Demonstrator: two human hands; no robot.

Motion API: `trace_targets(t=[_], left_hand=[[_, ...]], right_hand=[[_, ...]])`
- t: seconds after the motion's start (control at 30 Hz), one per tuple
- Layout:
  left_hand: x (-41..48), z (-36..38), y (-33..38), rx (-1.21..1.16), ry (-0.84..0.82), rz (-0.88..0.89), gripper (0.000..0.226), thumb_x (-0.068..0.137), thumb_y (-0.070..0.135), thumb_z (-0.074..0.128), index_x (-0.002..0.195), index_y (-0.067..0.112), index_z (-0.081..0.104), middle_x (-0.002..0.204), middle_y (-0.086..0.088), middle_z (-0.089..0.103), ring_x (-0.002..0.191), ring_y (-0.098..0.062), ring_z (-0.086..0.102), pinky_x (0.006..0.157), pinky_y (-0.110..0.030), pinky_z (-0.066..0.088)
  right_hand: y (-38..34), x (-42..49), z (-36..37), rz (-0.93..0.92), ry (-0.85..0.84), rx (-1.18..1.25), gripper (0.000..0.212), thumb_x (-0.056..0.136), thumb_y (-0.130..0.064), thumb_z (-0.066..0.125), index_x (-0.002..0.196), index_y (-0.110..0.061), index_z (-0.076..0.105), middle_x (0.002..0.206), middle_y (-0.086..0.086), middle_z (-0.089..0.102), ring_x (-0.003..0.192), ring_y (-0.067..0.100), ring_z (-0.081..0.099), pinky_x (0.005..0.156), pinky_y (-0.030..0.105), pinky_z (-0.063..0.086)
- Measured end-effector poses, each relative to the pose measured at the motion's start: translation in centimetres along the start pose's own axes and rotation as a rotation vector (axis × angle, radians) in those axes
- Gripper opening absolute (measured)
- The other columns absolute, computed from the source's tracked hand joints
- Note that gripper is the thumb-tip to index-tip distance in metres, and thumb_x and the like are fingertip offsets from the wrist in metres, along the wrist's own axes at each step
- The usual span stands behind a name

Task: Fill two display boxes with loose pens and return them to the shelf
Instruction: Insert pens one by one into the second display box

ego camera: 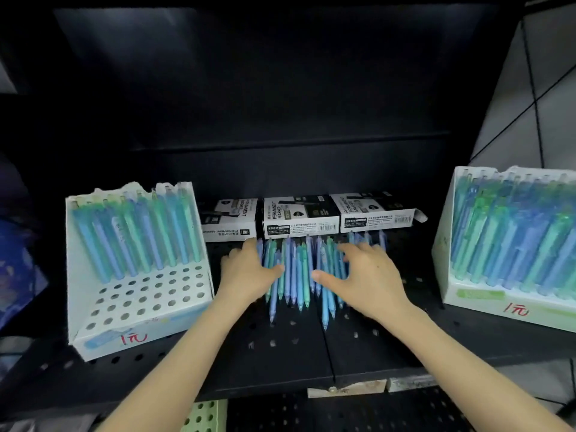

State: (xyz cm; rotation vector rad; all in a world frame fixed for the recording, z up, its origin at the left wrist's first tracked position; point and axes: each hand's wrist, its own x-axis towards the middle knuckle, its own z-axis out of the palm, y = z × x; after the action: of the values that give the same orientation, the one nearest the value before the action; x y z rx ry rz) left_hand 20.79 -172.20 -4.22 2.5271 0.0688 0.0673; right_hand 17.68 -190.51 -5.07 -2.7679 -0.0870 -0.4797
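A pile of loose blue and green pens point(296, 269) lies on the black perforated shelf point(280, 347), tips toward me. My left hand point(246, 272) rests on the pile's left side, thumb over a few pens. My right hand point(364, 275) lies spread on the pile's right side, fingers apart. The left display box point(134, 319), white with a red price mark, holds a back row or two of pens above several empty holes. The right display box point(486, 294) looks packed with pens.
Three black-and-white permanent marker cartons point(300, 218) lie behind the pens against the shelf's back. A lower perforated shelf and a green perforated piece point(205, 416) show below the front edge. Dark shelf wall rises behind.
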Motion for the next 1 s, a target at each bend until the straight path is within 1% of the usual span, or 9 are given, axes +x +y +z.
trace_targets(t=[0.13,0.23,0.3,0.4,0.5,0.6,0.73,0.9,1.0], left_hand=[[0.8,-0.1,0.1,-0.186,-0.016,-0.066,0.079,0.079,0.026,0.073,0.144,0.01,0.029,0.138,-0.011,0.044,0.124,-0.028,0.044,0.101,-0.034,0.039],[1.0,-0.2,0.3,-0.231,-0.048,-0.101,0.08,0.078,0.023,0.075,0.143,0.007,0.03,0.135,-0.011,0.046,0.116,-0.024,0.049,0.089,-0.028,0.041],[1.3,-0.3,0.5,-0.206,-0.071,-0.116,0.074,0.078,0.026,0.074,0.138,0.004,0.036,0.128,-0.011,0.049,0.106,-0.021,0.05,0.082,-0.027,0.04],[1.6,-0.2,0.9,-0.193,-0.098,-0.128,0.071,0.079,0.025,0.074,0.135,-0.001,0.04,0.131,-0.013,0.05,0.113,-0.023,0.051,0.088,-0.028,0.04],[1.8,0.0,1.1,-0.192,-0.106,-0.12,0.064,0.08,0.022,0.073,0.132,-0.002,0.045,0.131,-0.013,0.051,0.118,-0.025,0.05,0.092,-0.028,0.04],[1.9,0.0,1.0,-0.196,-0.115,-0.102,0.04,0.081,0.022,0.072,0.11,0.002,0.054,0.107,-0.008,0.053,0.096,-0.019,0.052,0.08,-0.027,0.04],[1.9,0.0,0.8,-0.145,-0.133,-0.067,0.022,0.084,0.023,0.068,0.082,0.013,0.048,0.087,-0.002,0.047,0.078,-0.014,0.046,0.07,-0.026,0.036],[2.1,0.3,0.2,-0.121,-0.138,-0.025,0.02,0.088,0.027,0.062,0.085,0.01,0.052,0.082,-0.006,0.049,0.071,-0.018,0.046,0.066,-0.027,0.036],[1.8,0.4,0.1,-0.099,-0.123,-0.013,0.031,0.092,0.027,0.056,0.07,0.018,0.036,0.069,0.006,0.031,0.058,-0.007,0.029,0.054,-0.021,0.023]], right_hand=[[-0.2,1.0,0.1,0.022,-0.055,0.051,0.072,0.078,-0.06,0.06,0.135,-0.018,0.045,0.118,0.007,0.059,0.112,0.023,0.052,0.089,0.032,0.042],[-0.3,1.1,0.2,0.033,-0.035,0.139,0.041,0.082,-0.045,0.064,0.109,-0.014,0.061,0.108,0.003,0.067,0.085,0.016,0.062,0.074,0.028,0.049],[-0.3,0.8,0.3,0.012,-0.015,0.139,0.024,0.084,-0.04,0.063,0.095,-0.018,0.062,0.11,0.003,0.066,0.082,0.017,0.063,0.072,0.028,0.05],[-0.4,0.6,0.5,-0.023,-0.021,0.127,0.06,0.084,-0.046,0.061,0.133,-0.016,0.048,0.124,0.003,0.059,0.112,0.02,0.055,0.09,0.03,0.044],[-0.5,0.6,0.5,-0.035,-0.045,0.083,0.072,0.082,-0.054,0.06,0.139,-0.016,0.04,0.132,0.005,0.052,0.124,0.023,0.047,0.096,0.031,0.04],[-0.6,0.5,0.2,-0.031,-0.057,0.154,0.065,0.082,-0.048,0.062,0.136,-0.018,0.043,0.115,-0.002,0.061,0.097,0.016,0.059,0.078,0.028,0.046],[-0.5,0.7,-0.1,0.035,-0.104,0.282,0.046,0.086,-0.031,0.062,0.128,-0.018,0.051,0.095,-0.007,0.068,0.056,0.003,0.049,0.06,0.024,0.04],[0.0,0.9,-0.5,0.134,-0.156,0.462,0.034,0.088,-0.024,0.061,0.122,-0.02,0.057,0.093,-0.006,0.067,0.073,0.009,0.06,0.077,0.03,0.05],[0.5,1.0,-1.1,0.234,-0.163,0.718,0.028,0.088,-0.013,0.063,0.116,-0.013,0.062,0.093,-0.002,0.065,0.087,0.015,0.062,0.069,0.022,0.046]])
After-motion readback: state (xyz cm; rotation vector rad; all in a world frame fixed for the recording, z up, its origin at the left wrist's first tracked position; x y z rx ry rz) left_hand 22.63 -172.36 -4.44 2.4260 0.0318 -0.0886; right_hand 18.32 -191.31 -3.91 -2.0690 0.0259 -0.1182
